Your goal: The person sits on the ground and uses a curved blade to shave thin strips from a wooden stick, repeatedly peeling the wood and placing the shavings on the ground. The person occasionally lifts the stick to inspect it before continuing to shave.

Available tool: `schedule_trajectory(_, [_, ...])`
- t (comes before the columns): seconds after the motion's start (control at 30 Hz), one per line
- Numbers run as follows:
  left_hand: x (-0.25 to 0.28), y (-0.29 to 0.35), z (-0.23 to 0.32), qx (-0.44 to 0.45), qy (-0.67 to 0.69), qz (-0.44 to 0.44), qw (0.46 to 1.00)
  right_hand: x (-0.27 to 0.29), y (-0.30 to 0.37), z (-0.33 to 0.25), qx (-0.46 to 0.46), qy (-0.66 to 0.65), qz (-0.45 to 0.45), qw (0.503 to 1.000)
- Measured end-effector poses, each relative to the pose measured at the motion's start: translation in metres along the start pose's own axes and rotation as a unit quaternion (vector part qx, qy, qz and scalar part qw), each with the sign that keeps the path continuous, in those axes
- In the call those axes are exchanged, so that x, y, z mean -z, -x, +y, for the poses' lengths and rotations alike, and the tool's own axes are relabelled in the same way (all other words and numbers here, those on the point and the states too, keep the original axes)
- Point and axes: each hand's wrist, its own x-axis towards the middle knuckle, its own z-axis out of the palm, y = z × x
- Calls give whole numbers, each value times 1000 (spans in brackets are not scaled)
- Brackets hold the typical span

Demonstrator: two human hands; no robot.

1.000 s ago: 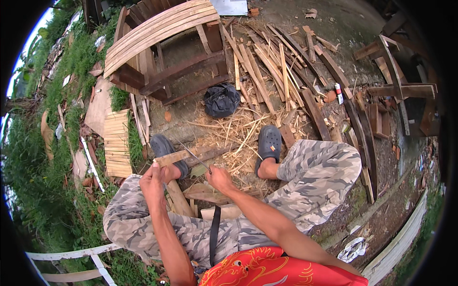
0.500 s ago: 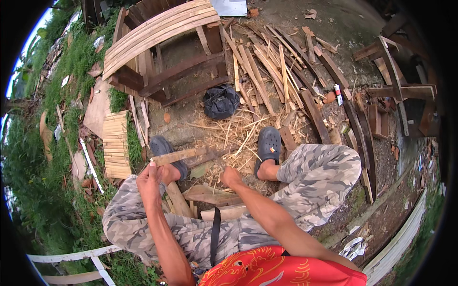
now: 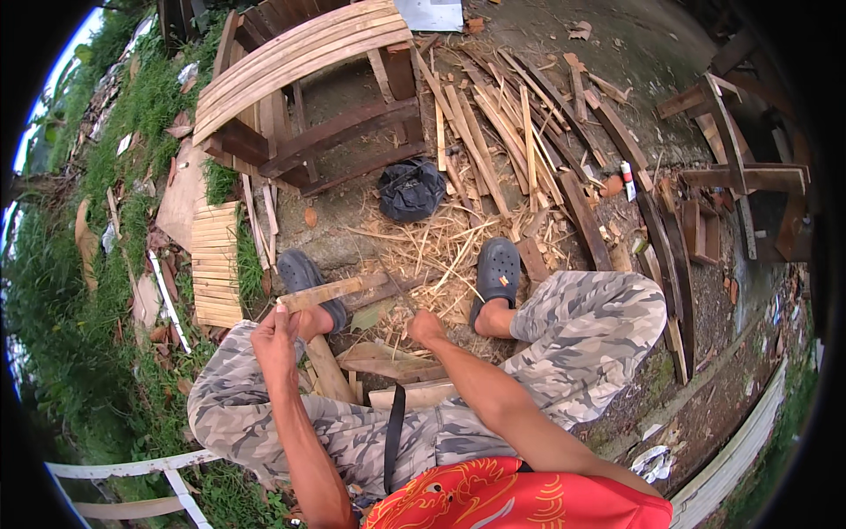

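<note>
My left hand (image 3: 276,346) is closed, thumb and fingers pinching the near end of a flat light-brown wood strip (image 3: 333,290). The strip slants away to the right, passing in front of my left clog (image 3: 300,269). My right hand (image 3: 426,329) makes a fist to the right of the strip's far end. From that fist a thin, blade-like tool (image 3: 399,288) points up and left toward the strip; its handle is hidden in the fingers. Pale shavings (image 3: 445,251) lie heaped on the ground between my feet.
A slatted wooden bench (image 3: 300,66) stands ahead on the left, a black plastic bag (image 3: 411,189) beside it. Long wood strips (image 3: 502,132) are piled at the far right, near a small white-and-red tube (image 3: 627,181). A slatted panel (image 3: 217,264) lies on the grass.
The blade-like tool has shifted and now slants up-left from my right fist. My left hand and the strip stay almost in place. The whole view has moved very slightly.
</note>
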Motion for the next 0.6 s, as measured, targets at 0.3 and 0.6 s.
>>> schedule_trajectory(0.3, [-13, 6, -2, -71, -60, 1, 996, -9, 3, -19, 173, -150, 141, 963])
schedule_trajectory(0.6, [-13, 2, -2, -122, -182, 10, 976, -17, 11, -11, 199, -54, 79, 975])
